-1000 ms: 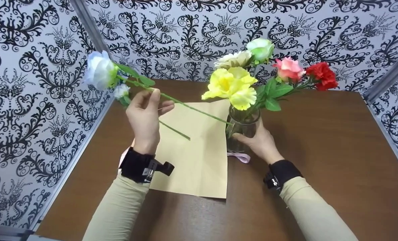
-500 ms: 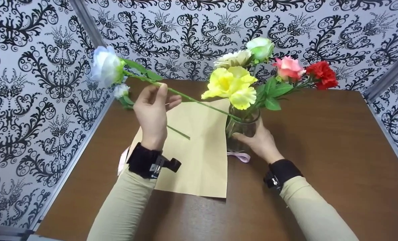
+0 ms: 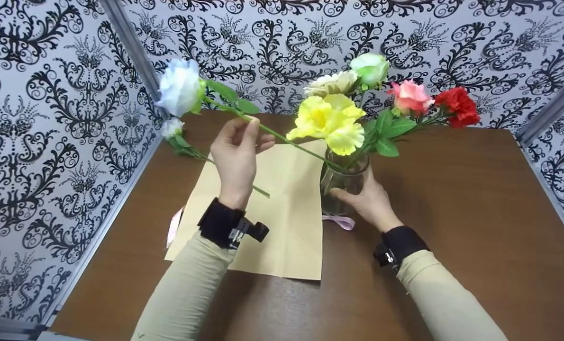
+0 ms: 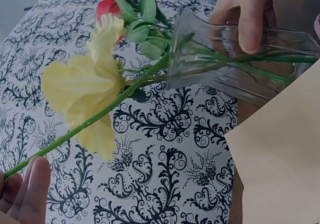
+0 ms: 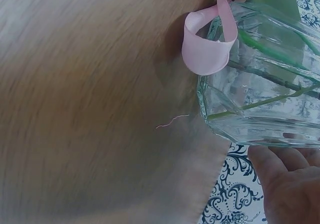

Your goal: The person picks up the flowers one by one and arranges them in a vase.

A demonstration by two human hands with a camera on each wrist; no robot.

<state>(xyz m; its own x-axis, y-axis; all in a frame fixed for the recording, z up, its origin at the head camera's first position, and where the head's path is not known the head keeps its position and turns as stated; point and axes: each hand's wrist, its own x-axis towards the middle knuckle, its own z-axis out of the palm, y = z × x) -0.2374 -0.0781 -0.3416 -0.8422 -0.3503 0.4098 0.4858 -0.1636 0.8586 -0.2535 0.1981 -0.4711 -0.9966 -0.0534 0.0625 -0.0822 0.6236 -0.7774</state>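
Between thumb and fingers my left hand (image 3: pixel 238 158) pinches the green stem of a pale blue rose (image 3: pixel 181 87). The rose leans left, its stem slanting down to the right. In the left wrist view the stem's lower end lies just inside the mouth of the glass vase (image 4: pixel 200 58). My right hand (image 3: pixel 369 201) grips that vase from its right side, thumb in front. Standing in the vase are a yellow flower (image 3: pixel 328 124), a cream flower (image 3: pixel 332 84), a pale green rose (image 3: pixel 370 69), a pink rose (image 3: pixel 410 97) and a red carnation (image 3: pixel 458 106).
A sheet of tan paper (image 3: pixel 291 227) lies on the brown table (image 3: pixel 476 213), left of the vase. Across its upper left lies a small white flower (image 3: pixel 172 128) on a stem. Pink ribbon (image 3: pixel 341 222) shows by the vase base. Patterned walls (image 3: pixel 272 52) enclose the back and sides.
My left hand has moved right and slightly up with the blue rose, and its stem end has passed from the vase's rim to inside the mouth. My right hand and the vase have stayed put.
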